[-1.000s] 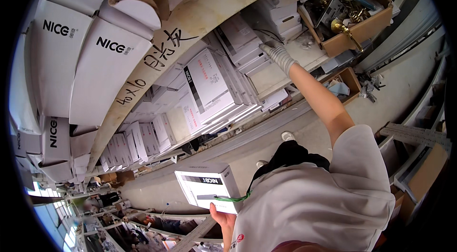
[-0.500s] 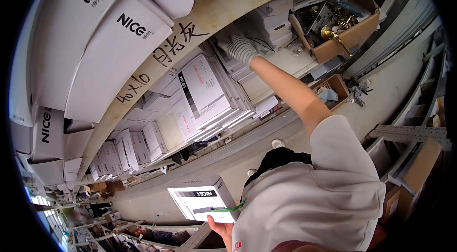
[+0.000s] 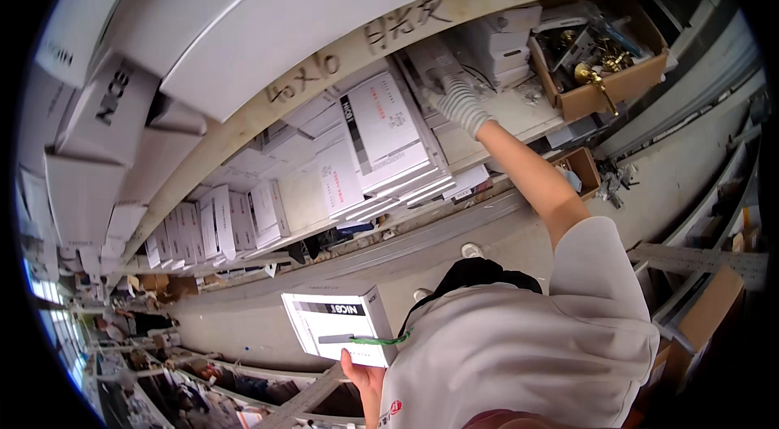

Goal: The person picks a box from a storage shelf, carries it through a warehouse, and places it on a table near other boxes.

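Observation:
My left hand (image 3: pixel 363 376) holds up a flat white box (image 3: pixel 333 322) by its lower edge, the thumb on its front. The box has a black band; a dark grey strip and a green cord (image 3: pixel 381 340) lie across its face, the cord reaching my shirt. My right hand (image 3: pixel 464 103), in a grey-and-white striped knit glove, reaches onto the shelf (image 3: pixel 479 145). Its fingers meet a pale grey box (image 3: pixel 430 62) lying there, but blur into it, so their grip does not show. Beside it stands a stack of flat white boxes (image 3: pixel 385 133).
An open carton (image 3: pixel 596 100) of brass-coloured fittings stands on the shelf's right part. Large white cartons (image 3: pixel 300 15) fill the shelf above. Upright white boxes (image 3: pixel 215 222) line the shelf farther left. A smaller open carton (image 3: pixel 580 173) sits lower, and more shelving (image 3: pixel 706 255) stands at right.
My view has shifted, so the shelf and its boxes appear farther right. The gloved right hand stays at the pale grey box, and the left hand still holds the white box.

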